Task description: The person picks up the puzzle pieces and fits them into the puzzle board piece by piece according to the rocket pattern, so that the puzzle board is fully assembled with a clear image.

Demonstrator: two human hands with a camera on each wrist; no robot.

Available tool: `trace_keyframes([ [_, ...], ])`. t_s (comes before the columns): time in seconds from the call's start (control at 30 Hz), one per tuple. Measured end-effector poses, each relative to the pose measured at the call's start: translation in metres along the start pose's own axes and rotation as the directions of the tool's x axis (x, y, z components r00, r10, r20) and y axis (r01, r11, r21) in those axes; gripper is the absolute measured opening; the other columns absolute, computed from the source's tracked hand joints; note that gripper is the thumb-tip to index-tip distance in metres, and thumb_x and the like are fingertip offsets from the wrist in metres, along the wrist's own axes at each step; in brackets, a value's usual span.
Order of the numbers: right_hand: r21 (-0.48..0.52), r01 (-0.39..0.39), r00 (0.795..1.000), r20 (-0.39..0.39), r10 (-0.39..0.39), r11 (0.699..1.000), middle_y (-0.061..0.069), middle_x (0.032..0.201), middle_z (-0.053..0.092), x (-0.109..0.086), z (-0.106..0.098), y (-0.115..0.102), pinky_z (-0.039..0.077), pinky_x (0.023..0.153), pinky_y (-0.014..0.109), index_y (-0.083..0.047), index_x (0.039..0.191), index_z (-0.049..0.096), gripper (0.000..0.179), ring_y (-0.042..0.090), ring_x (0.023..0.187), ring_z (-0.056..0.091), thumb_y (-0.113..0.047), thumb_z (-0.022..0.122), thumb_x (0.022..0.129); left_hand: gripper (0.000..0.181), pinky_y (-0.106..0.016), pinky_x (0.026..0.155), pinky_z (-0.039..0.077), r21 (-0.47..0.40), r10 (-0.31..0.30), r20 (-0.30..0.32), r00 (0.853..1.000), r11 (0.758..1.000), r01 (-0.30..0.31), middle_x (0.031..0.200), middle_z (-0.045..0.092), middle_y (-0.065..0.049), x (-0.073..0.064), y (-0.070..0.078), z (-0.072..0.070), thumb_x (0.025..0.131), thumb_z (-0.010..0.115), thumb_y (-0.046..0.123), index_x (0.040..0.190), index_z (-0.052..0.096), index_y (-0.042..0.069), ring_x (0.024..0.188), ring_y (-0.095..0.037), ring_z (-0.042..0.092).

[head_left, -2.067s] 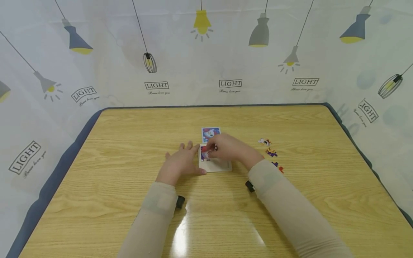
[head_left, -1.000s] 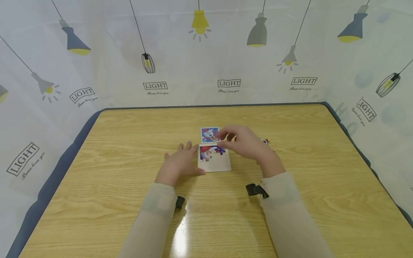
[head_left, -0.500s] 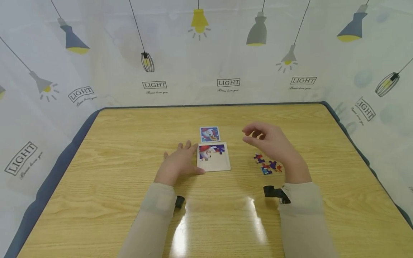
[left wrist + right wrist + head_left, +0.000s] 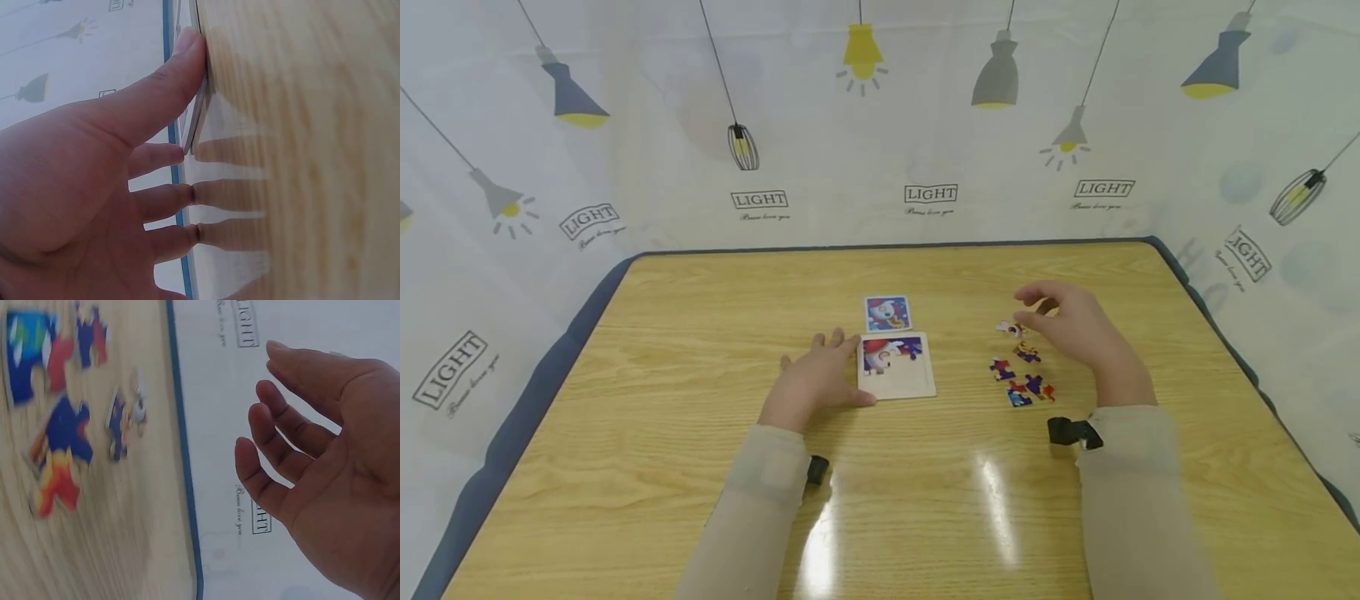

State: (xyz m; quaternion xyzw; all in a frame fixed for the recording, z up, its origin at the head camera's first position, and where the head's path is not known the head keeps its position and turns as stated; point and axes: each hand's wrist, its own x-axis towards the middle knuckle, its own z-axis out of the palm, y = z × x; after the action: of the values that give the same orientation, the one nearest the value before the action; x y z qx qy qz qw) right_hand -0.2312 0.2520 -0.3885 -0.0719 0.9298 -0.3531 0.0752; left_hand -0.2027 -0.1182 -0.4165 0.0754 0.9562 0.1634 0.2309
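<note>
In the head view a pale puzzle board [image 4: 898, 379] lies mid-table, with joined pieces [image 4: 877, 353] filling its upper part and bare board below. My left hand [image 4: 816, 379] rests at its left edge, fingers spread and straight; the left wrist view shows the thumb [image 4: 184, 69] touching that edge. My right hand [image 4: 1071, 327] hovers above loose puzzle pieces [image 4: 1018, 394] to the right, fingers loosely bent and holding nothing. A white piece [image 4: 1009, 327] lies just below its fingertips. The right wrist view shows a gap between those fingers [image 4: 256, 425] and the pieces.
Behind the board lies a small picture card [image 4: 887, 312] of a white cartoon animal in a red hat. The wooden table [image 4: 662, 350] ends at a dark blue edge, with a lamp-patterned cloth [image 4: 820, 125] behind it.
My right hand has moved from the board to the right, first level with the card, now over the loose pieces, which it uncovers. A purple piece now sits at the board's upper right. My left hand stays put.
</note>
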Motion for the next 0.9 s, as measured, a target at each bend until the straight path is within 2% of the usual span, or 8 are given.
trace_keyframes([
  [0.27, -0.118, 0.034, 0.987, 0.157, -0.015, 0.992, 0.023, 0.144, 0.059, 0.032, -0.005, 0.025, 0.055, 0.097, 0.055, -0.005, 0.147, 0.059, 0.042, 0.039, 0.125, 0.059, -0.024, 0.062, 0.109, 0.109, -0.083, 0.124, 0.004, -0.001, 0.004, 0.0, 1.0, 1.0, -0.004, 0.181, 0.006, -0.01, 0.003, -0.001, 0.001, 0.088, 0.083, 0.056, 0.172, 0.022, 0.023, 0.168, -0.039, 0.003],
  [0.4, -0.122, 0.053, 0.972, 0.234, -0.024, 0.991, 0.021, 0.143, 0.061, 0.046, -0.002, 0.038, 0.054, 0.104, 0.058, -0.007, 0.146, 0.06, 0.041, 0.042, 0.129, 0.06, -0.018, 0.063, 0.107, 0.109, -0.083, 0.124, 0.004, -0.004, 0.005, 0.0, 1.0, 1.0, -0.005, 0.181, 0.006, -0.01, 0.003, -0.001, 0.002, 0.088, 0.083, 0.056, 0.172, 0.022, 0.023, 0.168, -0.04, 0.003],
  [0.53, -0.106, 0.054, 0.952, 0.306, -0.019, 0.993, 0.022, 0.145, 0.059, 0.052, 0.001, 0.048, 0.048, 0.113, 0.064, -0.008, 0.148, 0.058, 0.045, 0.047, 0.137, 0.055, -0.012, 0.063, 0.104, 0.109, -0.083, 0.124, 0.004, -0.009, 0.005, 0.006, 1.0, 1.0, -0.005, 0.181, 0.005, -0.01, 0.003, 0.0, 0.002, 0.088, 0.083, 0.056, 0.172, 0.021, 0.024, 0.168, -0.039, 0.003],
  [0.63, -0.09, 0.05, 0.947, 0.321, -0.018, 0.995, 0.022, 0.144, 0.059, 0.055, 0.002, 0.051, 0.048, 0.114, 0.064, -0.009, 0.149, 0.058, 0.045, 0.046, 0.135, 0.055, -0.01, 0.063, 0.104, 0.109, -0.083, 0.124, 0.005, -0.01, 0.005, 0.004, 1.0, 1.0, -0.005, 0.181, 0.005, -0.01, 0.002, 0.0, 0.001, 0.088, 0.083, 0.056, 0.172, 0.022, 0.023, 0.168, -0.039, 0.003],
  [0.9, -0.078, 0.051, 0.96, 0.28, -0.027, 0.996, 0.019, 0.131, 0.064, 0.06, 0.01, 0.055, 0.052, 0.105, 0.056, -0.009, 0.146, 0.059, 0.043, 0.037, 0.123, 0.061, -0.019, 0.067, 0.105, 0.109, -0.082, 0.125, 0.003, -0.015, -0.006, 0.001, 1.0, 1.0, 0.006, 0.181, 0.005, -0.009, 0.001, -0.001, 0.001, 0.087, 0.083, 0.056, 0.172, 0.022, 0.024, 0.168, -0.039, 0.002],
])
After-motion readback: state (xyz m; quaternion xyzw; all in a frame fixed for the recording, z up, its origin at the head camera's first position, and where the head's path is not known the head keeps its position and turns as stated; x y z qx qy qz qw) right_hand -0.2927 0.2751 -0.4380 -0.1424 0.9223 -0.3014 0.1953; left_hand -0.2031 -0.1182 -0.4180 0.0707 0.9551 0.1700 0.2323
